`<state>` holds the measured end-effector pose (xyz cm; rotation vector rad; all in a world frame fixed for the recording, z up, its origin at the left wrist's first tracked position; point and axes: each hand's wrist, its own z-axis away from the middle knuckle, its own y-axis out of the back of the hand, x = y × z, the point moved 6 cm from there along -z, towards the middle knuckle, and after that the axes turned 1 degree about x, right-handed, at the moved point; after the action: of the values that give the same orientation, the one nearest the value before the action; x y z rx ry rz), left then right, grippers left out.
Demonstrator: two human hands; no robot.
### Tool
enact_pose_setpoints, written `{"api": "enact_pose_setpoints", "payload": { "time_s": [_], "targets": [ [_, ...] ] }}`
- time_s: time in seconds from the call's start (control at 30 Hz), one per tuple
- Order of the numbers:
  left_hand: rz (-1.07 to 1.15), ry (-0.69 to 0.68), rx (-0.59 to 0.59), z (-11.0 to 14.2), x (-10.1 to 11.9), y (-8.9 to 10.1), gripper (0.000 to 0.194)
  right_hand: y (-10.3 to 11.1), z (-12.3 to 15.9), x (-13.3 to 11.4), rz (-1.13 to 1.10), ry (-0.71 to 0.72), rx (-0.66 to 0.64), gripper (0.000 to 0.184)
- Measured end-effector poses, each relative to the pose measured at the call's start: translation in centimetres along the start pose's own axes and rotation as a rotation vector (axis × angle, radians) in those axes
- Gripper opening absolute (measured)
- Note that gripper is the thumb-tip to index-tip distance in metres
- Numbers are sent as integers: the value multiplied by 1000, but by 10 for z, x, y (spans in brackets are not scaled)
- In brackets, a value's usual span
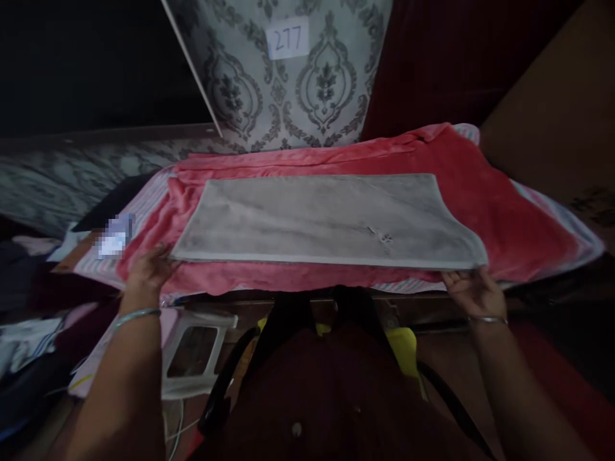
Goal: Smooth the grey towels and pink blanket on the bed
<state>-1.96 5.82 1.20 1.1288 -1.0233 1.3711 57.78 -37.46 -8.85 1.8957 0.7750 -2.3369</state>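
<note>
A grey towel (307, 218), folded into a long strip with a small dark motif near its front right, lies spread across a red blanket (504, 218). At its front left corner, my left hand (151, 266) is closed, pinching the edge between thumb and fingers. My right hand (473, 288) grips the front right corner, thumb on top and fingers underneath. Between the two hands the towel's front edge runs nearly straight. A bracelet is on each wrist.
Under the blanket, a striped cloth (583, 237) covers the surface. Patterned wallpaper (327, 96) with a paper marked 277 (288, 38) rises behind. A dark screen (96, 70) stands at upper left. Below are a white plastic stool (196, 352) and piled clothes (33, 339).
</note>
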Motion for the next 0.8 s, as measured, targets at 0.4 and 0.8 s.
{"api": "enact_pose_setpoints", "payload": {
  "time_s": [0.4, 0.8],
  "targets": [
    [422, 217, -111, 37, -41, -49, 9, -56, 6, 13, 2, -92, -137, 24],
    [621, 157, 19, 23, -30, -72, 32, -65, -18, 11, 137, -16, -56, 48]
  ]
}}
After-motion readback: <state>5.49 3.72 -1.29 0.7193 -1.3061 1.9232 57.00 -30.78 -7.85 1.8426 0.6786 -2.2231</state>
